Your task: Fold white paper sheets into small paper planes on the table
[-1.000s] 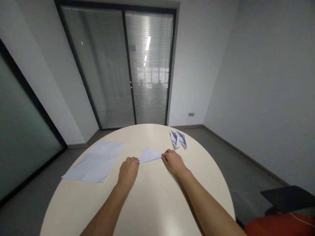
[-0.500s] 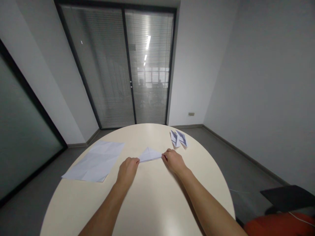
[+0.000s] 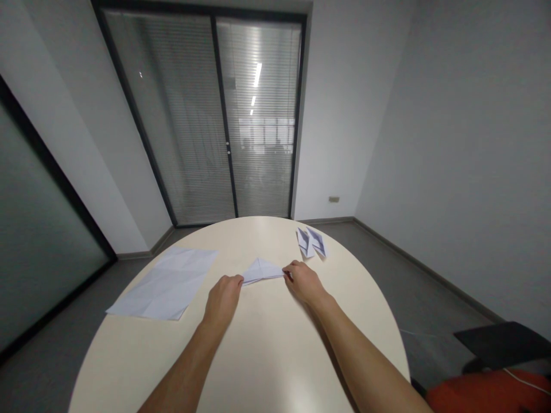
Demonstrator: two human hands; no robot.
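A folded white paper (image 3: 262, 269), shaped like a low triangle with its peak away from me, lies between my hands on the round table. My left hand (image 3: 224, 292) pinches its left corner, fingers closed. At the opposite corner, my right hand (image 3: 302, 279) has thumb and fingers pinched on the paper. The fold's near edge bows up slightly in the middle.
White paper sheets (image 3: 167, 284) with creases lie at the left of the cream round table (image 3: 258, 355). Two folded paper pieces (image 3: 310, 242) sit at its far right edge. A red and black chair (image 3: 491, 393) stands at the lower right.
The near edge of the folded paper has bent upward a little in the middle. Both hands keep their grip at the corners, almost in the same place.
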